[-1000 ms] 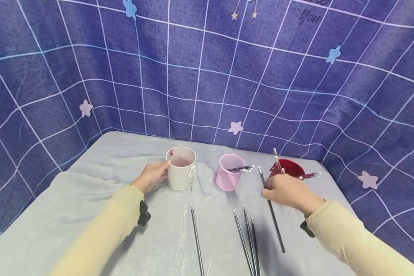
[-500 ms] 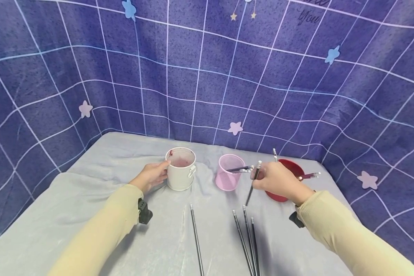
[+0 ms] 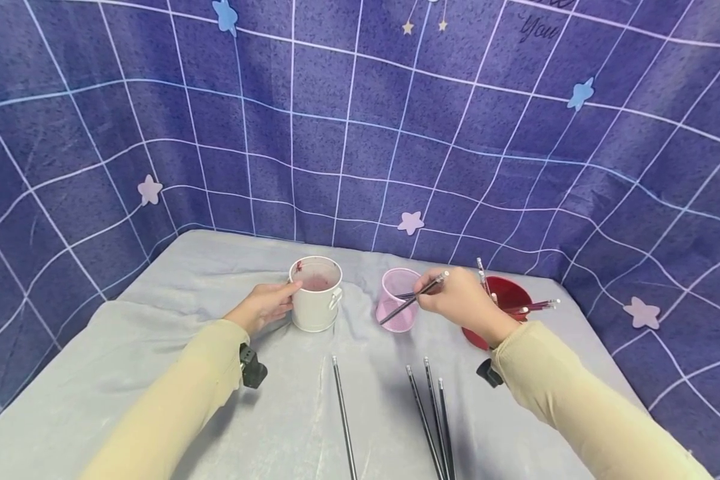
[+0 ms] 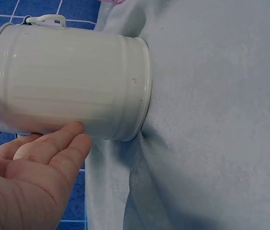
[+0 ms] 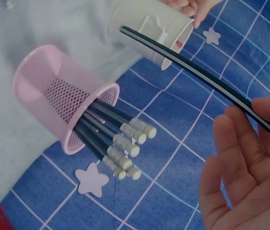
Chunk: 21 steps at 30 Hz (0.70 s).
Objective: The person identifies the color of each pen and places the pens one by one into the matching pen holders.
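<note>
A white metal bucket (image 3: pixel 314 308) with a small side handle stands at the left of the bed-like surface. My left hand (image 3: pixel 268 307) holds it, thumb at the rim and fingers along its side; the left wrist view shows fingertips (image 4: pixel 75 129) against the wall. My right hand (image 3: pixel 459 303) pinches a dark pencil (image 3: pixel 411 301) near its eraser end. The pencil slants across the front of the pink mesh pencil cup (image 3: pixel 394 319). In the right wrist view several dark pencils with white erasers (image 5: pixel 125 143) lean inside the cup (image 5: pixel 44 91).
Behind the right hand stands a red bucket (image 3: pixel 504 293), partly hidden, holding several pencils (image 3: pixel 540 305). A dark pencil (image 3: pixel 344 417) and a group of dark pencils (image 3: pixel 435 420) lie on the grey cloth (image 3: pixel 276 427). A blue gridded curtain (image 3: pixel 360 133) hangs behind.
My right hand has lifted the pencil off the cloth beside the red bucket and carried it left to the pink cup, tilting it. My left hand has stayed on the white bucket.
</note>
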Each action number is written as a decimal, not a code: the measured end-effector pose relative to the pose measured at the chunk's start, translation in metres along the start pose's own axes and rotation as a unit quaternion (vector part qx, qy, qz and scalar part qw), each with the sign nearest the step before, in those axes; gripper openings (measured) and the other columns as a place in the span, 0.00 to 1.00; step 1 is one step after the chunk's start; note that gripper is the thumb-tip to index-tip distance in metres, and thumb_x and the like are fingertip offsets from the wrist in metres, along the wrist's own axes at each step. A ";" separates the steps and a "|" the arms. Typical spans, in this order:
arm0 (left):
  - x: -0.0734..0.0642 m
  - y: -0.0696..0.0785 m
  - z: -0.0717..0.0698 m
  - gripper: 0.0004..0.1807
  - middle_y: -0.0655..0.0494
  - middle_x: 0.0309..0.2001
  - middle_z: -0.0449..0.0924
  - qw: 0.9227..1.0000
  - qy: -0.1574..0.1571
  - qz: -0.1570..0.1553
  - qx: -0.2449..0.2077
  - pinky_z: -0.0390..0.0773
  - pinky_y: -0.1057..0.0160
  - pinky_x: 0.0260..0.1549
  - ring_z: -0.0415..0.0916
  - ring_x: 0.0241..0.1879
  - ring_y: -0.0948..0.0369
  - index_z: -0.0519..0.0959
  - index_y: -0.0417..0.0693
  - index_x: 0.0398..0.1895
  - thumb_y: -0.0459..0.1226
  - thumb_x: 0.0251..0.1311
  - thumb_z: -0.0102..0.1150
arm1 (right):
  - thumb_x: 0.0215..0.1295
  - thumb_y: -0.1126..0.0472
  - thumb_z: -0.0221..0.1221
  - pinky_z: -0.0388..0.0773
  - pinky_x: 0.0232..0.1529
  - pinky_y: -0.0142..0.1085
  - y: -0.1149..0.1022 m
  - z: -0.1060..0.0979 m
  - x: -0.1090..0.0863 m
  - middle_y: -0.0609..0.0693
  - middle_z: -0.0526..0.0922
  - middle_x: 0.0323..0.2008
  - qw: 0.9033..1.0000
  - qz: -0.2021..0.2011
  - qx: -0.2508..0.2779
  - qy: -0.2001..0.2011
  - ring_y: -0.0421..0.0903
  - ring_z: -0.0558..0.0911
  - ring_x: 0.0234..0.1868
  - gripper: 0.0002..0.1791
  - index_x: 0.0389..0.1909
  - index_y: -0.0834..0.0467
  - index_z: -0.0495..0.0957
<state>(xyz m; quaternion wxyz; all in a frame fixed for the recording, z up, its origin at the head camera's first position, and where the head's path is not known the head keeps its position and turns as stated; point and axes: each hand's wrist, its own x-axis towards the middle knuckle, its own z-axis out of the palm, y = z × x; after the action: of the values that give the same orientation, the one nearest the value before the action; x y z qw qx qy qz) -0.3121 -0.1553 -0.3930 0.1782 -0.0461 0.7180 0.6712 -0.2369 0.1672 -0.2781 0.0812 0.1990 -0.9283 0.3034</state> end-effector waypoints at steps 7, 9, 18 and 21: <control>0.000 0.002 0.000 0.39 0.29 0.68 0.53 1.000 0.013 -0.009 0.009 0.55 0.48 0.69 0.54 0.69 0.41 0.48 0.25 0.70 0.47 0.72 0.47 | 0.51 0.69 0.60 0.76 0.29 0.31 -0.004 0.008 0.009 0.51 0.86 0.25 0.998 0.020 0.050 0.027 0.40 0.81 0.27 0.05 0.29 0.62 0.82; 0.000 0.001 0.000 0.39 0.29 0.69 0.52 1.000 0.012 -0.008 0.007 0.55 0.48 0.69 0.53 0.69 0.41 0.48 0.25 0.70 0.47 0.72 0.46 | 0.51 0.69 0.60 0.76 0.28 0.31 -0.006 0.011 0.012 0.51 0.86 0.25 0.998 0.018 0.054 0.036 0.40 0.81 0.27 0.05 0.29 0.62 0.82; 0.002 -0.004 0.000 0.38 0.30 0.68 0.54 1.000 0.016 0.000 0.004 0.55 0.48 0.69 0.54 0.69 0.41 0.50 0.25 0.70 0.47 0.72 0.46 | 0.52 0.69 0.60 0.78 0.30 0.29 -0.024 0.024 0.030 0.53 0.87 0.29 0.993 0.029 0.094 0.069 0.44 0.84 0.31 0.07 0.32 0.62 0.83; 0.002 -0.004 0.001 0.37 0.29 0.67 0.55 1.000 0.020 0.005 0.011 0.56 0.47 0.68 0.55 0.68 0.41 0.51 0.24 0.69 0.46 0.72 0.47 | 0.52 0.69 0.60 0.78 0.30 0.29 -0.028 0.031 0.035 0.54 0.87 0.29 0.990 0.033 0.111 0.076 0.45 0.84 0.31 0.07 0.32 0.62 0.83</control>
<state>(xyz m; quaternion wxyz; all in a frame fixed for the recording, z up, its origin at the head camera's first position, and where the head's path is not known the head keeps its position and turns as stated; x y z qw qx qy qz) -0.3129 -0.1538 -0.3973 0.1609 -0.0536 0.7287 0.6635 -0.2575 0.1168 -0.2782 0.1190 0.1528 -0.8860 0.4212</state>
